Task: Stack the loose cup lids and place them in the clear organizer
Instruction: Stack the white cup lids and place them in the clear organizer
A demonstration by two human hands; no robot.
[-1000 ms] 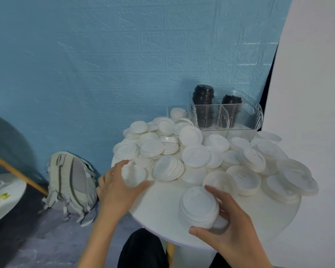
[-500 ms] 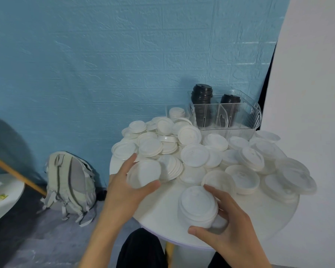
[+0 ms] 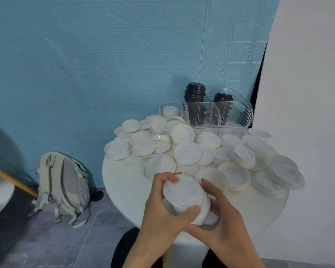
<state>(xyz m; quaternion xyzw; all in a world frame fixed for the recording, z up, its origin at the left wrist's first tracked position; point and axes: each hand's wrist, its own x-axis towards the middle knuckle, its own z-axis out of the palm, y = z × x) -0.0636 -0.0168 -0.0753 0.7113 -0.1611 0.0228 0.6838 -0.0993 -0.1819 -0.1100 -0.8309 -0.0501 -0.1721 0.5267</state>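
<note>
Hands, left [image 3: 162, 215] and right [image 3: 220, 215], grip stack of white lids [image 3: 186, 198].

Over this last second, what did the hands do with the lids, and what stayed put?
The left hand lifted one white lid from the table's left side, carried it right, and now holds it on the stack gripped by the right hand. The loose lids and clear organizer stayed put.
</note>
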